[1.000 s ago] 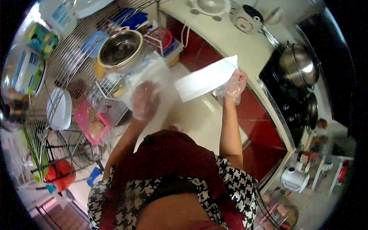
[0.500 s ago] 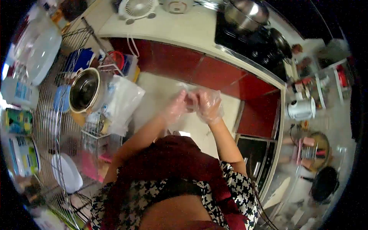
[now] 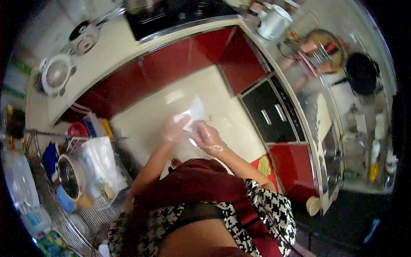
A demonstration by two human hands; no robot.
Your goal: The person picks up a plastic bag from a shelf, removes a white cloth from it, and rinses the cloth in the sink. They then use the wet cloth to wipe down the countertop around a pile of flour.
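Observation:
Both my hands wear clear, thin plastic gloves and meet in front of my body, over the pale floor [image 3: 162, 96]. A thin white sheet [image 3: 195, 110], like folded paper or tissue, stands up between them. My left hand [image 3: 173, 129] is closed on the sheet's left side, its thumb lying across the white surface; motion blurs it. My right hand [image 3: 208, 138] has its fingers curled at the sheet's lower right edge, pinching there. The glove bunches loosely at my right wrist.
Red cabinets [image 3: 167, 61] and a black built-in appliance [image 3: 272, 112] line the counter. On top are a fan [image 3: 58, 73], a cooktop [image 3: 180, 17], a white kettle [image 3: 275, 22] and a black pan [image 3: 362, 73]. At left, a wire rack [image 3: 92, 216] holds a pot [image 3: 70, 176] and plastic bags [image 3: 98, 160].
My view has turned to the right, bringing the sink side and appliance further in. A white sheet now shows between my hands, which before were together with only clear gloves visible.

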